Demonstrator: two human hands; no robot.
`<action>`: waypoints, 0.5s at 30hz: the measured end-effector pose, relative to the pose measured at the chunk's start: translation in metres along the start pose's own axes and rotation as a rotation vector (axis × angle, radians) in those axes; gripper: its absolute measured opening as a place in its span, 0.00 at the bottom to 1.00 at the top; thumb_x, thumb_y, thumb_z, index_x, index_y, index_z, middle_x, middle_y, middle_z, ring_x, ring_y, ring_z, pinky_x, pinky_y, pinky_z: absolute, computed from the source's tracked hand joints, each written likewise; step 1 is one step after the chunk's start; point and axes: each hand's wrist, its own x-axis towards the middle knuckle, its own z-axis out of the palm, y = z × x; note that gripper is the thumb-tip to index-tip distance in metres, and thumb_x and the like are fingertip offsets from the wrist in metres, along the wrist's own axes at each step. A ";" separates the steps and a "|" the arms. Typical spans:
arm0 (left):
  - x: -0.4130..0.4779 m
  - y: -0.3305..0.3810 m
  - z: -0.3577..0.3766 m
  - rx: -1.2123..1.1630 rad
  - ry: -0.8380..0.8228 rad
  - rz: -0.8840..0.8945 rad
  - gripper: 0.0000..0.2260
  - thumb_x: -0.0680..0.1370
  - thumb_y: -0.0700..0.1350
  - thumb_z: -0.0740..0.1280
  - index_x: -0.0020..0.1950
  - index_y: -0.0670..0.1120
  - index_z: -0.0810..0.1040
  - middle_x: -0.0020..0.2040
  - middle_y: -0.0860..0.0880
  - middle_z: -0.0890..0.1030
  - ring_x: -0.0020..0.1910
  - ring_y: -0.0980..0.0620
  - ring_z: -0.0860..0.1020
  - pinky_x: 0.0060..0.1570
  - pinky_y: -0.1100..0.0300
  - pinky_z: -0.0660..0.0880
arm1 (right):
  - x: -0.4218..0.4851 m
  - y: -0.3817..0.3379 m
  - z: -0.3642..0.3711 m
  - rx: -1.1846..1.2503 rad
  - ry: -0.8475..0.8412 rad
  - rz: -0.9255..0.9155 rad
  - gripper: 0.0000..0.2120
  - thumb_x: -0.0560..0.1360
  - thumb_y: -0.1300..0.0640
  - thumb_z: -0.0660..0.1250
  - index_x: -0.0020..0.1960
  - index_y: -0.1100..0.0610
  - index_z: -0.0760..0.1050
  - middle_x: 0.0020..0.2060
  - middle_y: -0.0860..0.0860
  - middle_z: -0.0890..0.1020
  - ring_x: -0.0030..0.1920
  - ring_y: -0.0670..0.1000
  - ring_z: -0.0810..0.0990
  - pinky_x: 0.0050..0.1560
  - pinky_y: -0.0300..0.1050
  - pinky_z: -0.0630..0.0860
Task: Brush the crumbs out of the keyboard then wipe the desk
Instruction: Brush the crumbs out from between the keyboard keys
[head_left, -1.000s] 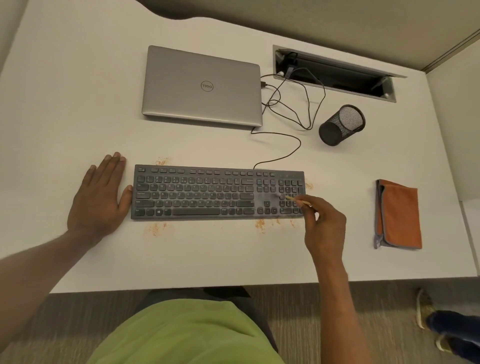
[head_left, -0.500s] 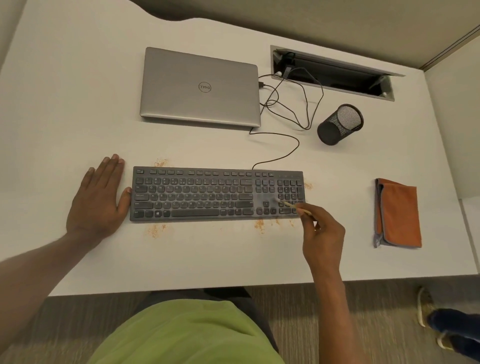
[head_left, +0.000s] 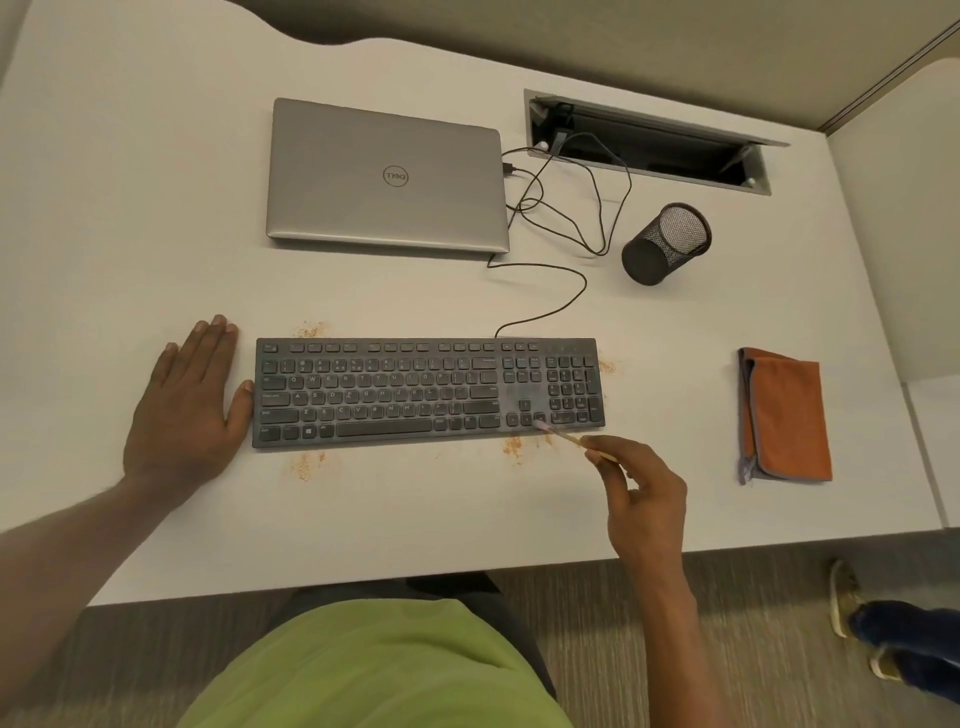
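Keyboard (head_left: 428, 392) lies on the desk (head_left: 130, 208) between both hands, crumbs (head_left: 513, 446) scattered just beside it. Beyond the fingers: a shut laptop (head_left: 387, 174) marked "Dell", cable (head_left: 545, 306), mesh cup (head_left: 667, 243); a cloth (head_left: 784, 415) lies right. Left hand (head_left: 189, 410) lies flat, fingers together, thumb touching the keyboard's end. Right hand (head_left: 647, 499) pinches a brush (head_left: 566, 437), bristles on the arrow keys.

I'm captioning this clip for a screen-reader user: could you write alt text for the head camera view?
Seen from above, a person's right hand holds a small brush to the near right edge of a dark keyboard on a white desk, while the left hand steadies its other end. Orange crumbs lie around it; a folded orange cloth waits at right.
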 end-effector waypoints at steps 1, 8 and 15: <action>0.000 0.000 0.000 -0.001 0.003 0.001 0.32 0.86 0.57 0.49 0.88 0.43 0.54 0.87 0.47 0.56 0.87 0.48 0.53 0.85 0.45 0.50 | 0.001 0.002 0.002 0.009 -0.007 -0.006 0.10 0.79 0.63 0.72 0.57 0.52 0.85 0.51 0.43 0.86 0.55 0.50 0.84 0.54 0.54 0.82; 0.001 0.000 0.000 0.003 0.004 0.002 0.32 0.86 0.56 0.49 0.87 0.42 0.55 0.87 0.47 0.57 0.87 0.47 0.53 0.85 0.46 0.50 | 0.006 0.026 -0.015 -0.130 0.057 0.012 0.11 0.79 0.61 0.71 0.57 0.49 0.84 0.50 0.44 0.85 0.52 0.48 0.83 0.54 0.57 0.80; 0.000 -0.002 0.001 0.007 -0.003 0.000 0.32 0.86 0.56 0.49 0.87 0.42 0.55 0.87 0.47 0.56 0.87 0.47 0.53 0.85 0.45 0.50 | 0.005 0.013 -0.012 -0.017 0.048 -0.021 0.10 0.78 0.64 0.72 0.56 0.54 0.85 0.52 0.45 0.86 0.55 0.49 0.84 0.55 0.52 0.80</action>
